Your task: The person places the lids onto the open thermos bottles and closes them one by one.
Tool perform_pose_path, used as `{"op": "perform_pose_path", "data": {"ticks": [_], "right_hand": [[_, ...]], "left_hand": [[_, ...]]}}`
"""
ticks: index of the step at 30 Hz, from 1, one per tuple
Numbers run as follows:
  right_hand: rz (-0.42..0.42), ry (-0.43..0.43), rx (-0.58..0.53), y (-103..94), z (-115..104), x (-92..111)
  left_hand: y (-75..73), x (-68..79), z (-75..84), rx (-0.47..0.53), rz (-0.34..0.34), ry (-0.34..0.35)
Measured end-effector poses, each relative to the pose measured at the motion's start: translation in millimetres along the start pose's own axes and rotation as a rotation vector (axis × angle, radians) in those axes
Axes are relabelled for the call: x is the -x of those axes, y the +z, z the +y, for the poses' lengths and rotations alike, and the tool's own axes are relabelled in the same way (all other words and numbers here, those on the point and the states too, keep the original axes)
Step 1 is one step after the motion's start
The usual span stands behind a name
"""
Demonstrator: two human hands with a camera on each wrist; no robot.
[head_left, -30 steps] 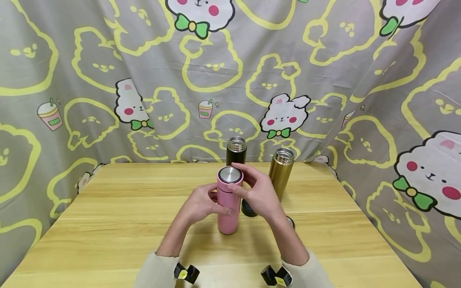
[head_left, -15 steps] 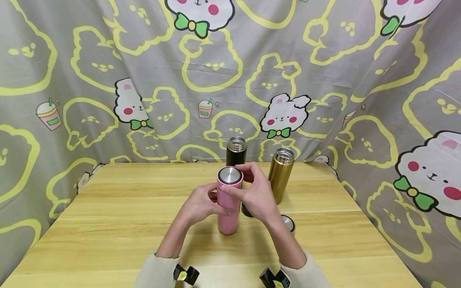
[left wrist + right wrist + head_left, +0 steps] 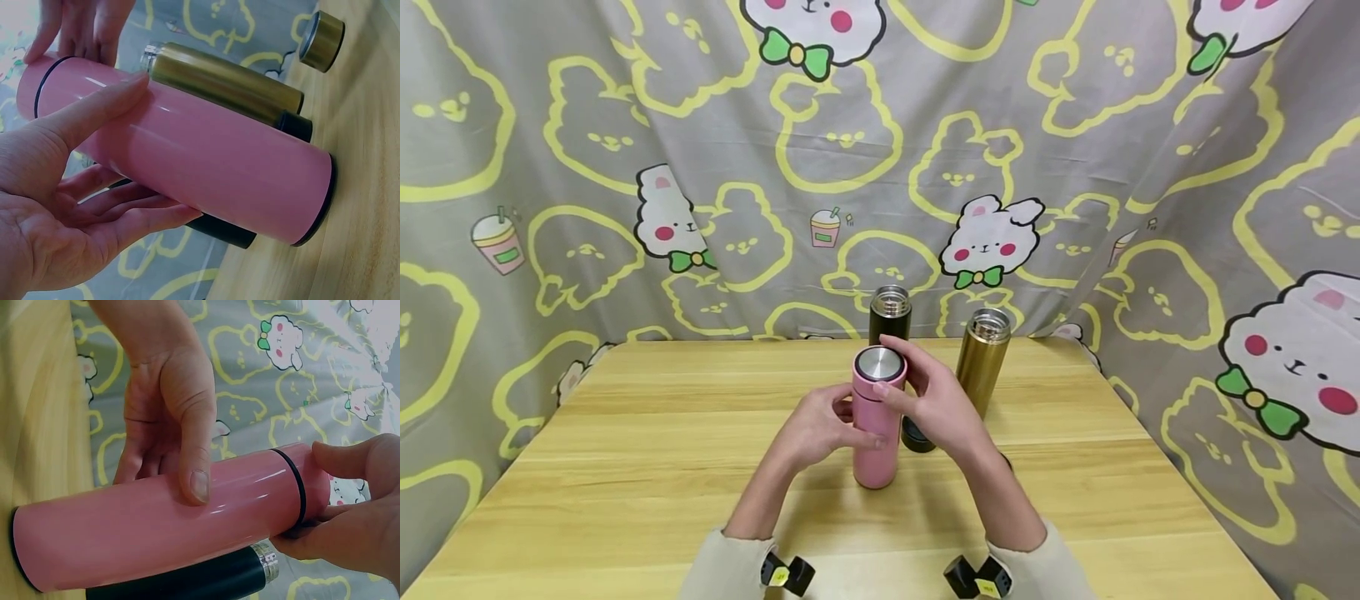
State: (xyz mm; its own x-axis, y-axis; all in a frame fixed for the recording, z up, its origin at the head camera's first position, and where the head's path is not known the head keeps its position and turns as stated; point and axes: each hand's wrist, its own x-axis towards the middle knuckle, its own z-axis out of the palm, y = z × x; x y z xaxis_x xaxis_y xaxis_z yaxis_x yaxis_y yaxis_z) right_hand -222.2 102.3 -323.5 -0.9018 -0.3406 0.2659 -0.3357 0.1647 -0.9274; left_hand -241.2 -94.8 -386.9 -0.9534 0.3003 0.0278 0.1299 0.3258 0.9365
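A pink thermos [image 3: 876, 454] stands upright on the table in front of me, its pink lid [image 3: 880, 364] with a steel disc seated on top. Around the middle of the body my left hand [image 3: 814, 429] grips it, thumb on the near side. My right hand [image 3: 942, 407] holds the lid from the right, thumb at the front and fingers round the back. In the left wrist view a dark ring [image 3: 47, 84] marks the line between lid and body. Part of the right fingers is hidden behind the lid in the head view.
Behind it stand a lidless black thermos [image 3: 889, 325] and a lidless gold thermos [image 3: 981, 358]. A black lid [image 3: 917, 439] lies beside the right hand. The gold lid [image 3: 322, 42] is on the wooden table [image 3: 647, 467], mostly hidden by my right forearm in the head view. A patterned curtain [image 3: 737, 150] hangs behind.
My right hand has turned around the lid, its thumb going left and then back right, with the wrist swinging along. The pink thermos and my left hand have stayed in place.
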Motion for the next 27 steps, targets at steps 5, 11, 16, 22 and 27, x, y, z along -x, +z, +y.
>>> {"op": "perform_pose_path", "data": {"ticks": [5,11,16,22,27], "right_hand": [[0.035,0.004,-0.003,1.6,0.5,0.3],[0.153,-0.004,0.033,3.3,1.7,1.5],[0.257,-0.018,0.143,4.6,1.4,2.4],[0.3,0.03,0.183,5.9,0.1,1.3],[0.315,0.061,0.202,9.5,-0.8,0.8]], "left_hand": [[0.0,-0.8,-0.8,-0.011,0.001,-0.003],[2.4,-1.1,-1.1,-0.002,0.005,-0.002],[4.6,-1.0,-0.1,-0.016,0.019,-0.002],[5.3,-0.8,1.2,-0.037,0.022,0.0],[4.3,-0.1,1.1,-0.035,0.02,0.003]]}}
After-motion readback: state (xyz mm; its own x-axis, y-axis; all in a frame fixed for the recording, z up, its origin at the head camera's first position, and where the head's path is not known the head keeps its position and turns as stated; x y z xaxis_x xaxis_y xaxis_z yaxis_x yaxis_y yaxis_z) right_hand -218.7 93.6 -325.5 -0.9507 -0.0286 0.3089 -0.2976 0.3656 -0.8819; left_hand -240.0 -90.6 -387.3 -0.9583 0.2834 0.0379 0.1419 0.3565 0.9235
